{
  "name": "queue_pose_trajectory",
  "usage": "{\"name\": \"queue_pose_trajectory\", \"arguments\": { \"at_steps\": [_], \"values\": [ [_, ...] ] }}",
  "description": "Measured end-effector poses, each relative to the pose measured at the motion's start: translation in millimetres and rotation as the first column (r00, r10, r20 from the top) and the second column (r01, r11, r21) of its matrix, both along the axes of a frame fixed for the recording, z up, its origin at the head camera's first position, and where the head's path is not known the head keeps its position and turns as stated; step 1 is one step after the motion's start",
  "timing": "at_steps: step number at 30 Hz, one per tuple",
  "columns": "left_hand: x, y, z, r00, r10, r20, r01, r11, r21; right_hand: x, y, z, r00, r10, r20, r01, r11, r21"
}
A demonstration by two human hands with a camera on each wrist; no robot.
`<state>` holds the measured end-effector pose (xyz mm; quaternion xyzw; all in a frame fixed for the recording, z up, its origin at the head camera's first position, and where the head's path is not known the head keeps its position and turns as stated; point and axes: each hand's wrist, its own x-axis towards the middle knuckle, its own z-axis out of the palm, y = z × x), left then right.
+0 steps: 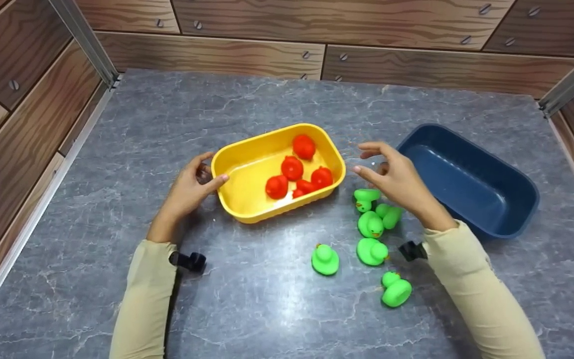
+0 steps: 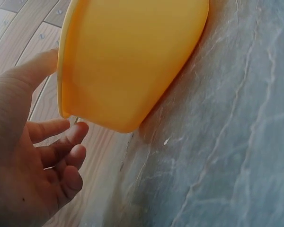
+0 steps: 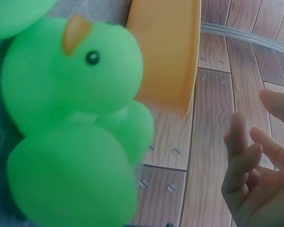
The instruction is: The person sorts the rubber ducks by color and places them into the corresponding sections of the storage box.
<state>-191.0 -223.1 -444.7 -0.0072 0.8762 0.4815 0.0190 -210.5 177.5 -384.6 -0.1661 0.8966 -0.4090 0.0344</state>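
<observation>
Holding yellow bin [image 1: 247,192] by rim with left hand [image 1: 190,184]; right hand [image 1: 395,177] wide, thumb and fingers parted, near green ducks [image 1: 369,225]

Counter [image 1: 267,314]: grey with pale, marble-like veins, spread out in front of you.
Yellow tub [image 1: 247,192]: set directly on it, slightly slanted.
Blue tub [image 1: 466,184]: standing on your right, angled.
Green ducks [image 1: 325,262]: six, four bunched near the yellow tub's right end, two closer to you.
</observation>
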Motion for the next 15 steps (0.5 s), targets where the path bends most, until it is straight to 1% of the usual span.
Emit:
{"name": "queue_pose_trajectory", "arguments": {
  "at_steps": [8,12,15],
  "values": [
    [5.0,5,9.8,0.995,0.066,-0.077,-0.072,0.995,-0.073,11.4,16,1.2,0.998,-0.034,-0.046,0.035,0.999,0.017],
    [9.1,10,16.6,0.983,0.103,-0.151,-0.119,0.988,-0.1,17.1,24,0.3,0.996,-0.052,-0.067,0.053,0.998,0.024],
    [12.3,16,21.7,0.972,0.11,-0.205,-0.132,0.987,-0.094,20.5,31,-1.7,0.994,-0.06,-0.088,0.062,0.998,0.025]
  ]
}}
